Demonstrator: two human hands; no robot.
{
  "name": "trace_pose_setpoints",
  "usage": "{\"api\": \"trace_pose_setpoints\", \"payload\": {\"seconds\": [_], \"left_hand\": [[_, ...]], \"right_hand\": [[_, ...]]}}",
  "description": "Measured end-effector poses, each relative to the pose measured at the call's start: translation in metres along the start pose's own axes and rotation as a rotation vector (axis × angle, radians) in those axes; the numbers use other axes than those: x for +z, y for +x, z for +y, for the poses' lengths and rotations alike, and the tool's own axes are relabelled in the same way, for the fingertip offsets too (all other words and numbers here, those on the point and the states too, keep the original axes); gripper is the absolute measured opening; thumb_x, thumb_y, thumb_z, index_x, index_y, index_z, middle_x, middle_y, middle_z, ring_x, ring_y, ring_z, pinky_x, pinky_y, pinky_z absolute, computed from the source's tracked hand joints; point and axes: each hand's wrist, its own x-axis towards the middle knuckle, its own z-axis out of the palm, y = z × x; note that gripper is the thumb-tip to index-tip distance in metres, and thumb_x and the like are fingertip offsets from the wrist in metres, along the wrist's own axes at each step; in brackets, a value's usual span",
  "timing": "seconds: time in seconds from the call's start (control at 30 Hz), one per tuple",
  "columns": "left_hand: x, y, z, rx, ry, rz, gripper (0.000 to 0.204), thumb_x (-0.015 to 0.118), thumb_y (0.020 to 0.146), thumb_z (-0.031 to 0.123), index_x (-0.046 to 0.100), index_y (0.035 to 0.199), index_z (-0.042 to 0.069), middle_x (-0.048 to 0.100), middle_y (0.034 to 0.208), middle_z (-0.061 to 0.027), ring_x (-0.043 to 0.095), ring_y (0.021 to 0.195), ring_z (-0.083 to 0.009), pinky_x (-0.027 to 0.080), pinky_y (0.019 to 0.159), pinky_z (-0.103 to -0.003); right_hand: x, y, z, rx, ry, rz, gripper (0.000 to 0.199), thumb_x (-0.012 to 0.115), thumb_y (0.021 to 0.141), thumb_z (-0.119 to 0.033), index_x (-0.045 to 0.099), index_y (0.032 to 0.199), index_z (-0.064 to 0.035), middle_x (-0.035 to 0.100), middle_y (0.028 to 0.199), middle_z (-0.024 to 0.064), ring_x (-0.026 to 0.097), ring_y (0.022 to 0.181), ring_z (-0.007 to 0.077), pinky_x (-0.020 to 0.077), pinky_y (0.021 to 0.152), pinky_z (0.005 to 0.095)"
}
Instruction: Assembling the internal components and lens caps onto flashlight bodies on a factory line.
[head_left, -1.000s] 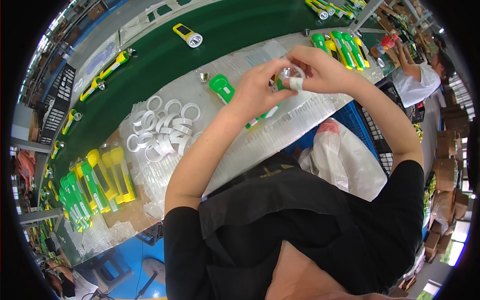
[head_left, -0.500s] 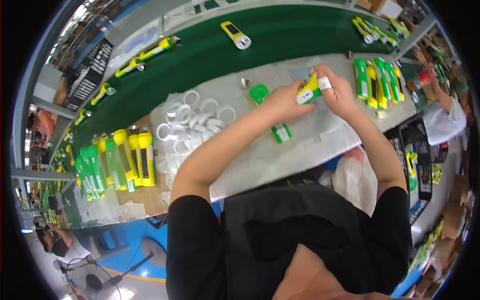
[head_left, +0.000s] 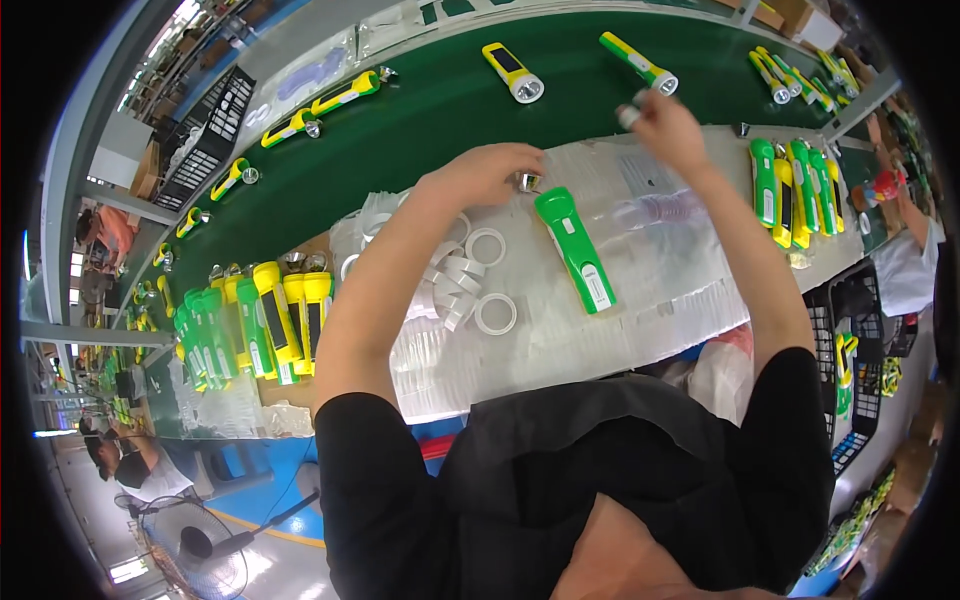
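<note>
My left hand (head_left: pixel 490 172) reaches over the near edge of the green belt, its fingers apart and curved around a small shiny reflector (head_left: pixel 528 182). Whether they touch it is hard to see. Just below lies a green flashlight body (head_left: pixel 577 250) with a white label, head end toward the reflector. My right hand (head_left: pixel 665 128), with a white wrap on one finger, is blurred by motion above the belt's edge. Right beyond it a yellow-green flashlight (head_left: pixel 640 64) rests on the belt, apart from the fingers as far as I see.
White rings (head_left: pixel 485 246) are heaped left of the flashlight body, partly behind my left forearm. Flashlights stand in rows at left (head_left: pixel 275 320) and right (head_left: pixel 795 190). Another yellow flashlight (head_left: pixel 513 72) and several more lie along the green belt (head_left: pixel 430 110). A co-worker's arm shows at far right.
The yellow-green flashlight has left my hands and now lies on the belt. My left hand has moved left to the reflector; my right hand has moved outward over the belt's edge.
</note>
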Motion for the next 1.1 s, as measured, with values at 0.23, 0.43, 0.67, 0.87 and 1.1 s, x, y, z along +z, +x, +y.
{"api": "trace_pose_setpoints", "payload": {"seconds": [0.23, 0.43, 0.67, 0.87, 1.1], "left_hand": [[-0.003, 0.001, 0.029, -0.036, -0.266, 0.080, 0.044, 0.061, 0.074, -0.003, 0.066, 0.116, 0.010, 0.066, 0.115, -0.0102, 0.063, 0.103, -0.0309, 0.051, 0.090, -0.038], [0.002, -0.015, 0.035, 0.075, -0.011, 0.045, 0.035, 0.068, 0.075, 0.004, 0.067, 0.109, 0.008, 0.067, 0.107, -0.0102, 0.064, 0.097, -0.0264, 0.052, 0.085, -0.037], [-0.020, -0.040, 0.117, -0.176, -0.780, 0.150, 0.015, 0.065, 0.091, 0.010, 0.066, 0.105, 0.006, 0.064, 0.096, -0.0011, 0.061, 0.087, -0.0095, 0.050, 0.074, -0.024], [0.017, -0.042, 0.187, 0.010, -0.322, 0.573, 0.017, 0.054, 0.095, 0.008, 0.066, 0.104, 0.003, 0.064, 0.093, -0.0063, 0.061, 0.083, -0.0194, 0.048, 0.071, -0.029], [0.062, -0.016, 0.200, 0.323, -0.373, 0.708, 0.024, 0.049, 0.097, 0.021, 0.068, 0.103, 0.007, 0.067, 0.100, -0.0075, 0.059, 0.102, -0.0297, 0.040, 0.092, -0.041]], "right_hand": [[-0.033, -0.080, -0.140, 0.209, 0.086, -0.683, 0.065, 0.077, 0.070, -0.050, 0.063, 0.108, 0.0005, 0.068, 0.086, 0.0131, 0.066, 0.083, 0.0275, 0.0517, 0.074, 0.0377], [-0.024, -0.106, -0.146, 0.345, 0.543, -0.639, 0.057, 0.075, 0.069, -0.035, 0.063, 0.113, -0.0004, 0.068, 0.099, 0.0134, 0.066, 0.089, 0.0255, 0.0514, 0.080, 0.0367], [-0.082, -0.144, -0.149, 0.399, 1.257, -0.610, 0.056, 0.071, 0.081, -0.027, 0.050, 0.129, -0.0059, 0.063, 0.097, 0.0081, 0.063, 0.079, 0.0164, 0.0517, 0.071, 0.0324], [-0.104, -0.168, -0.170, 0.596, 1.436, -0.563, 0.058, 0.066, 0.091, -0.042, 0.043, 0.132, -0.0076, 0.059, 0.092, 0.0062, 0.061, 0.074, 0.0152, 0.0508, 0.068, 0.0312], [-0.103, -0.196, -0.158, 0.559, 1.379, -0.459, 0.051, 0.055, 0.099, -0.041, 0.044, 0.135, -0.0067, 0.060, 0.102, 0.0071, 0.061, 0.087, 0.0158, 0.0500, 0.074, 0.0300]]}}
